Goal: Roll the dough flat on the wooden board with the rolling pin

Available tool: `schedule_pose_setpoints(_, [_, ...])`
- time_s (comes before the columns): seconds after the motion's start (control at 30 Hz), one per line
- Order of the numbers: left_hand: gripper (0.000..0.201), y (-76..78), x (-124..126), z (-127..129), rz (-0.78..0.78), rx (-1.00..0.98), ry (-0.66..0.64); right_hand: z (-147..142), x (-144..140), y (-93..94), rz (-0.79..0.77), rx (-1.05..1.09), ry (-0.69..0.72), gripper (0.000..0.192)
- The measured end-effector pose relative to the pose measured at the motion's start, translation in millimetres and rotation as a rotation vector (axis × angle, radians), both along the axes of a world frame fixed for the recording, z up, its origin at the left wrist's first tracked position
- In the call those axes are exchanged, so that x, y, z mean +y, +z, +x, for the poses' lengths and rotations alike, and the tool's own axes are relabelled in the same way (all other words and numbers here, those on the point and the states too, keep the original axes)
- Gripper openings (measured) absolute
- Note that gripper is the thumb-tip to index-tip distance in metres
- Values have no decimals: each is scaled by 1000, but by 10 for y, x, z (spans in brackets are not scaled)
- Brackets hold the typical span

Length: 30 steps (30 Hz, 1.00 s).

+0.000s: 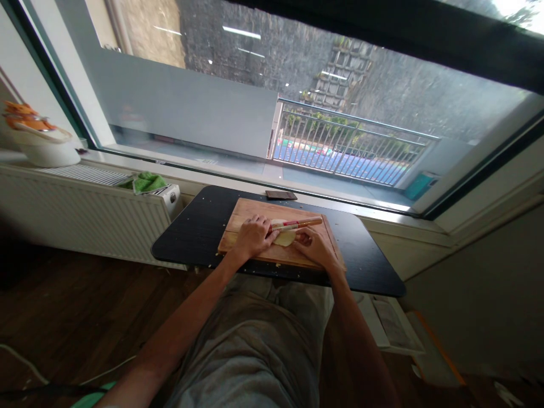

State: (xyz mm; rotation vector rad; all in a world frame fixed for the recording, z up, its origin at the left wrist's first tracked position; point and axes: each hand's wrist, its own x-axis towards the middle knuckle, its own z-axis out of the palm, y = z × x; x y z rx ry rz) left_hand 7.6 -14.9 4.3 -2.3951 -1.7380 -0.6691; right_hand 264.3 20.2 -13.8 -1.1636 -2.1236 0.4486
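A thin wooden rolling pin with a red and white label lies across a flat, pale round of dough on a wooden cutting board. My left hand is closed over the pin's left end, its palm hiding that end. At the dough's right edge, the fingers of my right hand are curled and pinch the rim. The pin's right end sticks out free above my right hand.
The board rests on a small black table scattered with pale crumbs. A dark flat rectangular object lies at its far edge by the window. To the left stands a white radiator with a green cloth on top.
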Motion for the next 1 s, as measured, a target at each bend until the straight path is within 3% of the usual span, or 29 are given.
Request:
schedule_pose_setpoints(0.57, [40, -23, 8, -9, 7, 37, -24, -11, -5, 16, 58, 0, -28, 22])
schedule_pose_setpoints(0.73, [43, -98, 46, -47, 40, 18, -99, 24, -87, 32, 297, 88, -148, 28])
schedule_pose_setpoints(0.83, [45, -130, 94, -74, 32, 1, -127, 49, -67, 102, 416, 32, -237, 31])
schedule_pose_setpoints(1.0, [46, -65, 109, -128, 12, 23, -179, 20, 299, 331, 372, -232, -434, 37])
